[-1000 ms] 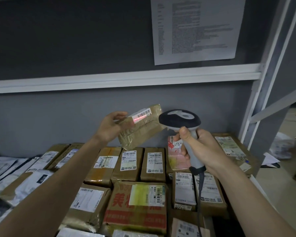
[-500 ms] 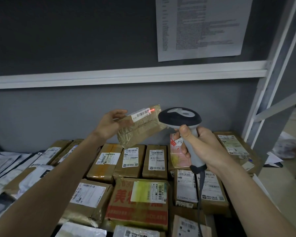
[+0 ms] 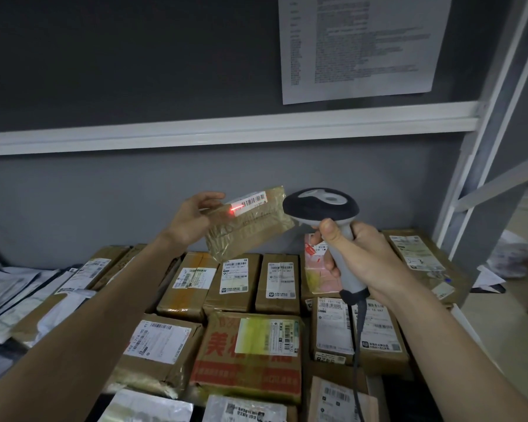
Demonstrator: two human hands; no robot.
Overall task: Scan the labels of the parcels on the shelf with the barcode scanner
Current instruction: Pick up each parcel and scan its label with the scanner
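— Two grips were in play, so which was judged the weaker?

— The left hand (image 3: 192, 222). Its fingers (image 3: 209, 197) were curled over one end of the small parcel (image 3: 250, 222), which was held tilted in the air above the shelf (image 3: 457, 312), with most of its length unsupported. A slip or twist there could have been caused by the glossy tape wrap.

— And the right hand (image 3: 360, 257)?

— Its fingers (image 3: 328, 263) were clenched round the handle of the barcode scanner (image 3: 320, 205), the thumb laid up the grip. The head was kept just beside the parcel's free end, not touching.

— What could have spoiled the read?

— The red line (image 3: 237, 209) was seen only at the left end of the label (image 3: 250, 201), near the holding fingers. A missed or partial scan could have followed if the whole code was not crossed. The cable (image 3: 358, 345) was hung down over the boxes (image 3: 241, 281) packed on the shelf and might have been snagged.

— What could not be made out?

— The trigger finger was hidden behind the handle, so whether it was pressed cannot be told. The print on the label and on the sheet (image 3: 360, 47) pinned to the wall was too small to read. The lowest boxes were cut off by the frame edge.
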